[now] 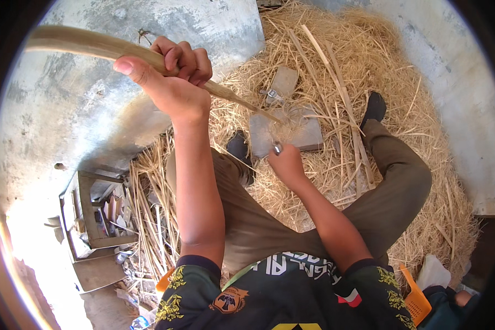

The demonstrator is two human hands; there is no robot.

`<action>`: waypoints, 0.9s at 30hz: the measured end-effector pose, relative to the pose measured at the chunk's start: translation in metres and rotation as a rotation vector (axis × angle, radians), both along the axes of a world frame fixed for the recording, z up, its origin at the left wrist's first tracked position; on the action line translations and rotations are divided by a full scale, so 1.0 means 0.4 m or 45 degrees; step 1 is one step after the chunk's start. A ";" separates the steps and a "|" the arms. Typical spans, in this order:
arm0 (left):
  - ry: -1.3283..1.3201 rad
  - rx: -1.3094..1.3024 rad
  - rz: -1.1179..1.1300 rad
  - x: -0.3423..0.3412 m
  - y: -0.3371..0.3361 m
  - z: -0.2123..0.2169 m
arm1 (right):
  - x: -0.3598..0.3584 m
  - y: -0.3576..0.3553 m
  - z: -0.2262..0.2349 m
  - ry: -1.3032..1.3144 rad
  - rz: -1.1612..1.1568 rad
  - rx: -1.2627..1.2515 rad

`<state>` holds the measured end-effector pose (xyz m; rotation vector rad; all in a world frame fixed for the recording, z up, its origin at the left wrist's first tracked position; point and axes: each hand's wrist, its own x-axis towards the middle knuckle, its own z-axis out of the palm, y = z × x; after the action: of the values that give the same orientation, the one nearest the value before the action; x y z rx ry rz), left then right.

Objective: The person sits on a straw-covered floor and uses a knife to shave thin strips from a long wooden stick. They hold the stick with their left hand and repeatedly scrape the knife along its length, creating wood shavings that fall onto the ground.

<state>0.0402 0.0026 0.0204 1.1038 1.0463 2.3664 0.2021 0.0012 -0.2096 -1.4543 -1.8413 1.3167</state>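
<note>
My left hand (181, 71) is raised at the upper left, its fingers wrapped round a long tan pole (88, 43). The pole slants down to the right, and its thin end is over a flat grey block (312, 130) between my feet. My right hand (287, 165) is closed at the near edge of the block. A small shiny metal end (277, 147) shows at its thumb side; the rest of that object is hidden in the fist. Fine shavings (285, 130) lie on the block around the pole's tip.
Straw-like shavings (363, 49) heap over the floor. Long split strips (338, 82) lie right of the block. Beyond it is a smaller slab (285, 81) with a metal fitting (271, 97). A wooden frame (91, 212) stands left, beside a stack of canes (151, 192).
</note>
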 end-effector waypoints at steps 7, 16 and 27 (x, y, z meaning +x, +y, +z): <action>-0.099 -0.034 0.197 -0.043 0.009 0.005 | -0.009 0.006 -0.025 -0.024 0.053 -0.055; -0.098 0.023 0.195 -0.037 0.018 -0.006 | 0.015 0.025 -0.066 -0.248 -0.001 -0.056; -0.049 0.013 0.291 -0.059 0.018 -0.013 | 0.020 0.017 -0.055 -0.216 0.050 0.043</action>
<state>0.0167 0.0099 0.0152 0.9846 1.2048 2.5600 0.2099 0.0081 -0.2316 -1.5621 -1.9984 1.2062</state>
